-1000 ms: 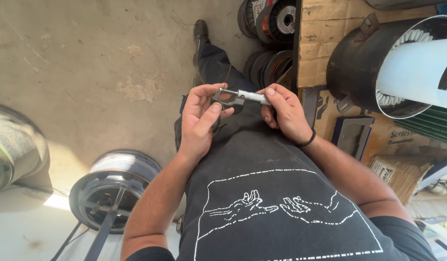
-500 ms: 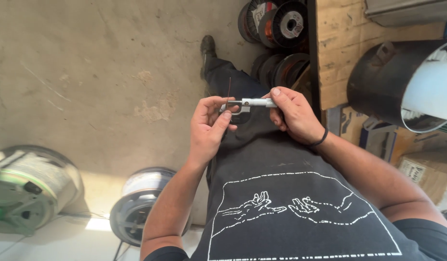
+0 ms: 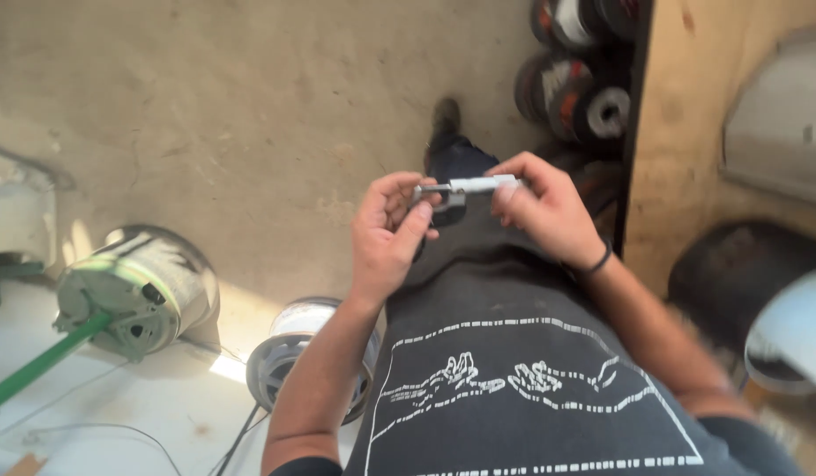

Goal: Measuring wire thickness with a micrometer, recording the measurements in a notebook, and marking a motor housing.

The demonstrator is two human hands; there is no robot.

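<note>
In the head view both hands hold a small silver measuring tool, like a micrometer (image 3: 465, 187), level in front of my waist. My left hand (image 3: 388, 236) grips its dark frame end, thumb pressed up against it. My right hand (image 3: 544, 210), with a dark band on the wrist, pinches the silver barrel end between fingertips and thumb. Below them are my black shirt (image 3: 522, 370) with a white line drawing and my dark trouser leg and shoe (image 3: 445, 119) on the concrete floor.
Two wire spools sit on the floor at left: a green-rimmed one (image 3: 134, 286) and a grey one (image 3: 293, 348) by my elbow. Dark reels (image 3: 571, 84) are stacked under a wooden bench (image 3: 681, 159) at right. A black drum (image 3: 747, 273) stands at lower right.
The view has swung left, so the bench and drum slid to the right edge and the green-rimmed spool came in. Both hands keep hold of the tool, at the same height.
</note>
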